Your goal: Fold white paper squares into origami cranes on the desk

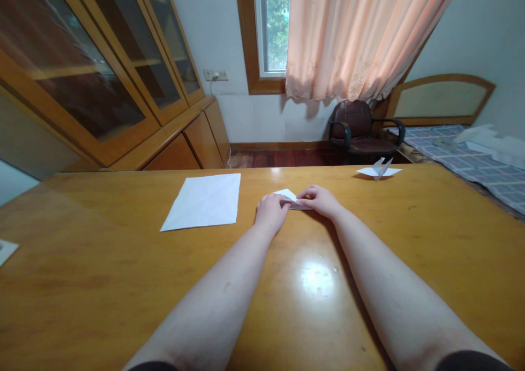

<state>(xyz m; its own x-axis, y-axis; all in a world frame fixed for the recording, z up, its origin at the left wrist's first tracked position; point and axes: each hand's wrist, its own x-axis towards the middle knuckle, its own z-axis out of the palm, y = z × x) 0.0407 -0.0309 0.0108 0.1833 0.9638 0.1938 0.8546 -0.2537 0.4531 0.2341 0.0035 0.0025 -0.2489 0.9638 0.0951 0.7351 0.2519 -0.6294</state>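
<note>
Near the far edge of the wooden table, a small folded piece of white paper (288,193) lies between my two hands. My left hand (271,211) holds its left side, fingers curled over it and partly hiding it. On the right side, my right hand (320,200) pinches the paper between thumb and fingers. To the left lies a flat, square sheet of white paper (203,202), apart from both hands. A folded paper crane (379,170) with spread wings stands at the far right of the table.
The glossy wooden table (102,272) fills the lower view. At its left edge lies the corner of a pale flat item (6,249). Beyond stand a glass-door cabinet (123,70), a brown armchair (355,125) and a bed (484,163) with a checked cover.
</note>
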